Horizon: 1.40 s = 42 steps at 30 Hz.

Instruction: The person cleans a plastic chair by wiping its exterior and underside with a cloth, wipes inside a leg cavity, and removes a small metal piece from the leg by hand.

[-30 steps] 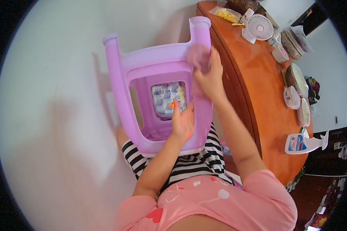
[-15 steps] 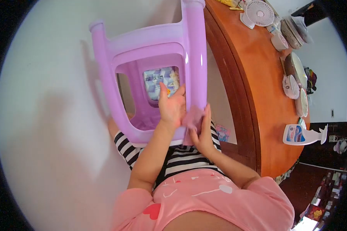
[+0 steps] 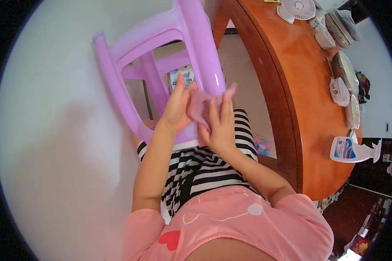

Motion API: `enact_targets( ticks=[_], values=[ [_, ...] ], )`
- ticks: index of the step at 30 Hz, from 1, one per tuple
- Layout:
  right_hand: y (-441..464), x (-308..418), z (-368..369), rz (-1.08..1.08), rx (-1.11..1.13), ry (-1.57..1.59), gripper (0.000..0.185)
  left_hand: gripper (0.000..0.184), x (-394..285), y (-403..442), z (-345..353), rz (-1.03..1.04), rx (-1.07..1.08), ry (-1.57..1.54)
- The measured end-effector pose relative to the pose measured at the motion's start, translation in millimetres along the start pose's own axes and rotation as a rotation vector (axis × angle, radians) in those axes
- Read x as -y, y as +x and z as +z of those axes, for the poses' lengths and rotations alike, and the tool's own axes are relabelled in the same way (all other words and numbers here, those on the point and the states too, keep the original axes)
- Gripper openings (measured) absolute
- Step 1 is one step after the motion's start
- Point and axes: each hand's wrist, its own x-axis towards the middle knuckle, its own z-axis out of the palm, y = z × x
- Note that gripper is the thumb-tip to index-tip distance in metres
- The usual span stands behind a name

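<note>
Currently the right hand (image 3: 222, 132) grasps a crumpled pink cloth (image 3: 199, 106), its fingers stretched along the fabric, pressing it to the near part of one leg (image 3: 202, 48) of a light purple plastic stool (image 3: 146, 38). Beside it, the left hand (image 3: 177, 106) has its thumb raised and its palm turned toward the cloth. Its other fingertips run behind the leg and the fabric, so whether they grip or merely brace cannot be told.

The stool lies tipped over the lap, on black-and-white striped shorts (image 3: 213, 178). Its long axis runs away from the body, slanting toward the upper left, with the legs pointing outward and the white-edged end against the shorts. The tip of the leg under the cloth is cut off by the top border. Through the opening shows a blue-and-white patterned patch (image 3: 183, 75), partly covered by the left hand; what it belongs to is hard to make out.

Farther right stands an orange-brown wooden table (image 3: 287, 108) with a curved edge, bearing a white spray bottle (image 3: 346, 149) with a blue label and a small white fan (image 3: 298, 8), clipped at the top.
</note>
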Motion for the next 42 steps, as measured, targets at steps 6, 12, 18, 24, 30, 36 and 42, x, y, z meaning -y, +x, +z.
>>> enact_targets(
  ticks=[6, 12, 18, 24, 30, 36, 42],
  values=[
    [-53, 19, -1, -0.433, 0.448, -0.007, 0.054, 0.079, -12, 6, -14, -0.170, 0.250, -0.042],
    [-31, 68, 37, -0.620, 0.548, -0.040, 0.048, 0.070, -28, 31, -35, -0.448, 0.162, 0.522],
    [-26, 59, 28, -0.647, 0.530, 0.042, 0.053, 0.048, -14, 40, -30, -0.268, -0.001, 0.985],
    [-54, -22, -36, -0.473, 0.446, 0.046, 0.055, 0.049, -14, 39, -25, -0.224, 0.185, 0.947],
    [-35, -54, -33, -0.165, 0.359, 0.262, 0.048, 0.068, 25, 26, -12, -0.147, -0.244, 0.454],
    [96, -54, -14, 0.014, 0.058, 0.455, 0.048, 0.068, 68, 18, 8, 0.234, -0.509, 0.483],
    [226, -56, 10, -0.174, -0.206, -0.030, 0.040, 0.071, 66, 12, 30, 0.186, -0.565, 0.775]
  ],
)
